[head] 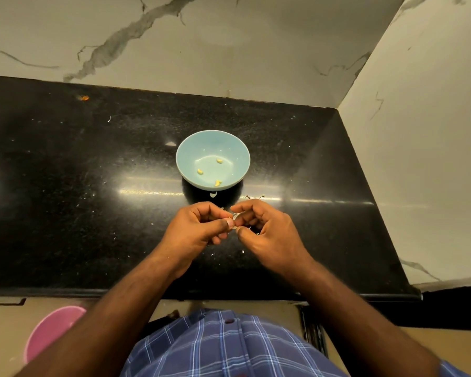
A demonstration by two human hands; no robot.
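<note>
Left hand [199,227] and right hand [267,229] together pinch one small pale piece [233,223]; one blue bowl [185,148] holds three yellow bits [200,171].

1. The single head-worn camera looks forward and steeply down from above the near edge of the black countertop [65,186], close to it.
2. It faces the far marble wall [229,36].

Left hand [201,227]: fingers curled, thumb tip pinching a small pale piece [234,219].
Right hand [267,229]: fingers curled, pinching the same piece.
Forearms [136,292]: bare, converging forward.
</note>
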